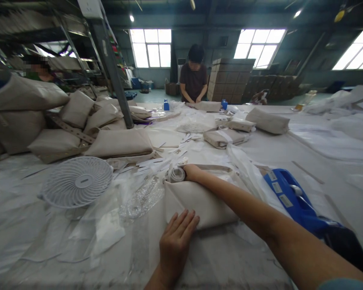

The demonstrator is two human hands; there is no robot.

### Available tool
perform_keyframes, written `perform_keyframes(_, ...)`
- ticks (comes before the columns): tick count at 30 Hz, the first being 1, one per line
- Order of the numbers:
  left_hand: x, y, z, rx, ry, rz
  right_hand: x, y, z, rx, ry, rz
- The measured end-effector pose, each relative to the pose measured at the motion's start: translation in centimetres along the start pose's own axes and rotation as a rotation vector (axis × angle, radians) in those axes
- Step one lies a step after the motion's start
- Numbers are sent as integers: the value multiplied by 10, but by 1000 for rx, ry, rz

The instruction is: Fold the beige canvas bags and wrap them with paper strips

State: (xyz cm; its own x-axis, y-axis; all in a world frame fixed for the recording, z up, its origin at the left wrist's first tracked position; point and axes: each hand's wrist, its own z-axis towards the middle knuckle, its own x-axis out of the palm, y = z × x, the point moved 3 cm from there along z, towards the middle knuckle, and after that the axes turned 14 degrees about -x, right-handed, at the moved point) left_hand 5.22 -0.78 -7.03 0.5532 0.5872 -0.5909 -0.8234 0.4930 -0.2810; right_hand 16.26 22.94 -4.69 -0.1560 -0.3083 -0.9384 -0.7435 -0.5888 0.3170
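A light beige bag (204, 203) lies on the white work table in front of me, its opening facing away. My left hand (179, 237) rests on the near side of the bag, fingers stretched out flat. My right hand (192, 172) reaches over the bag into its opening at the far left corner, with the fingers hidden inside. Right beside those fingers, a white rolled piece (177, 174) sticks out of the opening. Crumpled bubble wrap (140, 199) lies just left of the bag.
A round white fan (81, 182) lies at the left, below piled beige bags (121, 143). A blue tape dispenser (290, 197) stands at the right. Folded bags (224, 137) and plastic sheets lie farther back. A person (194, 76) works across the table; a post (111, 60) rises at the left.
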Motion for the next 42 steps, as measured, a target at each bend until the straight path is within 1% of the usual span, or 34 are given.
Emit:
perform_keyframes(5,-1,-1,-1,3,-10,7,-7,3,-12,-25,92,48)
perform_keyframes(7,-2,-1,-1,9,-1,7,-13,4,-22,-36,91,76)
perform_keyframes(10,-3,-1,-1,21,-4,3,-26,8,-39,-37,34,122)
perform_keyframes(14,-4,-5,-3,33,4,5,-43,22,-52,-20,-104,209)
perform_keyframes(17,-6,-10,-6,31,25,13,-58,39,-55,-33,-260,273)
perform_keyframes(19,-8,-14,-9,28,45,18,-68,52,-61,-119,-417,371)
perform_keyframes(21,-8,-15,-11,26,76,23,-74,64,-73,-267,-563,545)
perform_keyframes(23,-9,-15,-14,18,112,24,-74,75,-92,-399,-636,700)
perform_keyframes(24,-9,-14,-15,14,131,19,-71,80,-103,-429,-632,739)
perform_keyframes(26,-9,-12,-16,5,169,-5,-61,88,-128,-441,-611,769)
perform_keyframes(29,-9,-7,-19,-42,200,-86,-36,98,-164,-403,-611,738)
perform_keyframes(31,-10,-4,-20,-119,202,-145,-17,102,-183,-384,-641,653)
perform_keyframes(33,-11,-2,-21,-210,176,-179,4,105,-197,-406,-676,533)
perform_keyframes(37,-14,-3,-21,-308,82,-167,42,115,-216,-601,-766,260)
perform_keyframes(38,-15,-3,-21,-310,76,-147,49,117,-220,-634,-786,193)
perform_keyframes(40,-14,-5,-20,-247,103,-106,57,121,-228,-678,-783,103)
perform_keyframes(42,-12,-7,-21,-126,146,-69,57,124,-232,-726,-691,106)
